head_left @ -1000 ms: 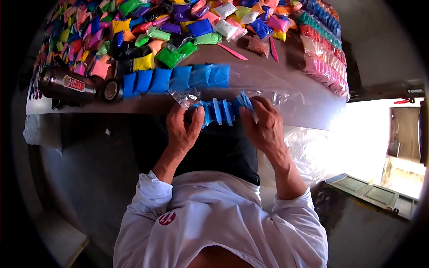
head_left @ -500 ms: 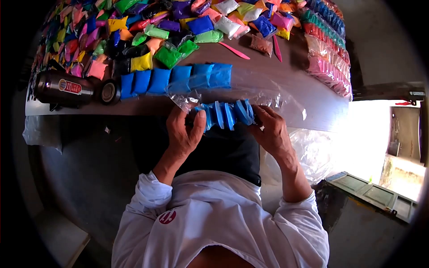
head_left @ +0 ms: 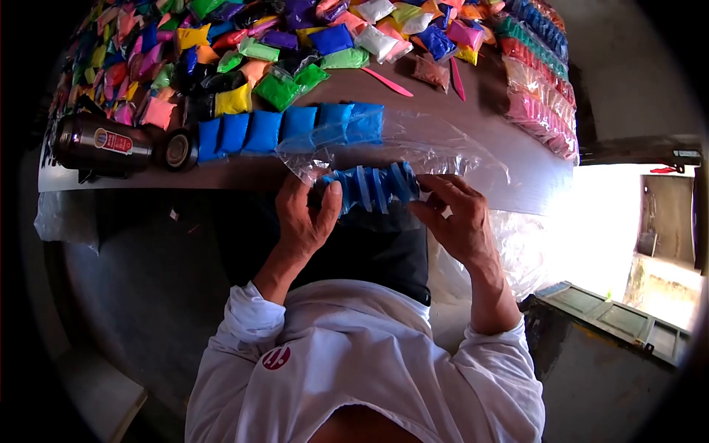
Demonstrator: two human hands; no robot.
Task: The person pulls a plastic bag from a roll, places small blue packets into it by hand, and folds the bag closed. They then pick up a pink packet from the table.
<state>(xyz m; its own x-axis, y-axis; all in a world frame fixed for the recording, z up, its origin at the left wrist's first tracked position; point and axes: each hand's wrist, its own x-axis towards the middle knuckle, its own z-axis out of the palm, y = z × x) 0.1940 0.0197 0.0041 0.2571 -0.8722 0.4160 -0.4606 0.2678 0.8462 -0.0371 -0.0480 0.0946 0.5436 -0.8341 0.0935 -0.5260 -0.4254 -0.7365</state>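
Observation:
A stack of small blue packets (head_left: 373,188), standing on edge face to face, is held between my two hands at the table's front edge. My left hand (head_left: 306,218) grips the left end, its thumb on the near side. My right hand (head_left: 458,218) has its thumb and fingers closed at the right end; its exact hold there is partly hidden. A clear plastic bag (head_left: 436,151) spreads behind and around the stack. Just beyond lies a row of several flat blue packets (head_left: 262,131), the right ones partly under the clear plastic.
Heaped packets of many colours (head_left: 281,40) cover the table's far side. At left lies a dark flask (head_left: 103,144) beside a round cap (head_left: 178,150). Two pink plastic knives (head_left: 388,82) lie near the heap. Rows of bagged packets (head_left: 543,111) line the right edge.
My right hand has shifted slightly and its fingers have changed position at the stack's right end. The blue packets have tilted and pressed a little closer together. My left hand stays put.

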